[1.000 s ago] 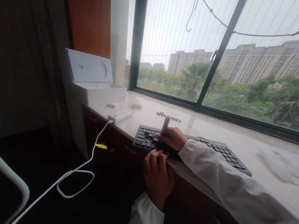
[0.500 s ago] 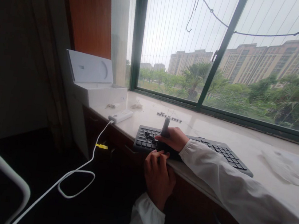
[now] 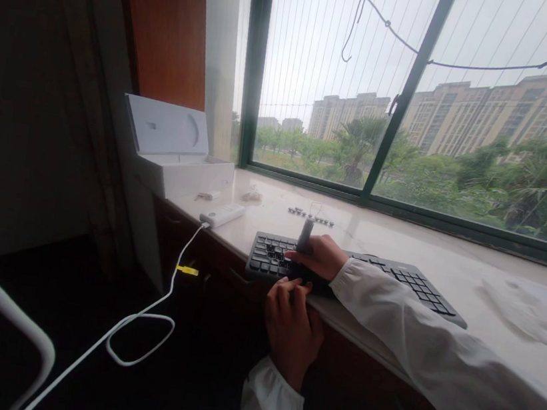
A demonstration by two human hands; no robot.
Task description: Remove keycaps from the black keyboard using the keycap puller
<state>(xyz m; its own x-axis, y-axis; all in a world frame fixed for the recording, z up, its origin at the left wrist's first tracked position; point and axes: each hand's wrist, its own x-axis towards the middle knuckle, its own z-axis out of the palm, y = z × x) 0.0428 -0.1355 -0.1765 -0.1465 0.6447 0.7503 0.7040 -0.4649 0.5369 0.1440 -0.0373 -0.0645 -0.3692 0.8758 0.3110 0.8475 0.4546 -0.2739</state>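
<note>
A black keyboard (image 3: 419, 285) lies along the front of the pale windowsill, with a few keycaps gone from its left part. My right hand (image 3: 322, 255) is closed around the dark upright handle of a keycap puller (image 3: 306, 235), whose thin wire loop sticks up at the top. The puller's lower end is hidden by my fingers over the keys. Below it, my left hand (image 3: 292, 328) grips the keyboard's front edge with bent fingers; its thumb is hidden. Behind the keyboard, several loose black keycaps (image 3: 311, 217) sit in short rows.
An open white box (image 3: 191, 177) stands at the left end of the sill. In front of it lies a white power bank (image 3: 222, 216) with a white cable (image 3: 168, 292) hanging off the edge. Crumpled clear plastic (image 3: 522, 305) is at the right. The window (image 3: 321, 70) rises behind.
The view has shifted very slightly. Both hands, the keycap puller and the keyboard keep nearly the same positions.
</note>
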